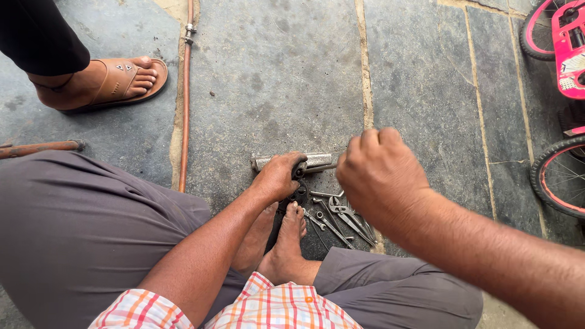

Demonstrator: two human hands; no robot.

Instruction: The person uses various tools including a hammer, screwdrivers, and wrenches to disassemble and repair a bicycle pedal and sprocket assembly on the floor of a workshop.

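The grey metal bar (291,160) lies on the stone floor (274,73) just beyond the bare feet (286,234), with the left hand (279,175) and its fingers closed over the bar's middle. The right hand (379,173) hovers above the bar's right end in a closed fist; what it grips is hidden. Holding the bar well likely means pressing it flat, clear of the spanners and pliers (341,219) just right of the feet.

No packages, labels, signs, screens.

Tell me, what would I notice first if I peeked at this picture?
Probably the two bare hands in the middle: the left hand presses on a grey metal block on the stone floor, while the right hand is raised in a fist beside it. Below them lie pliers and wrenches by bare feet, and a pink bicycle stands at the right edge.
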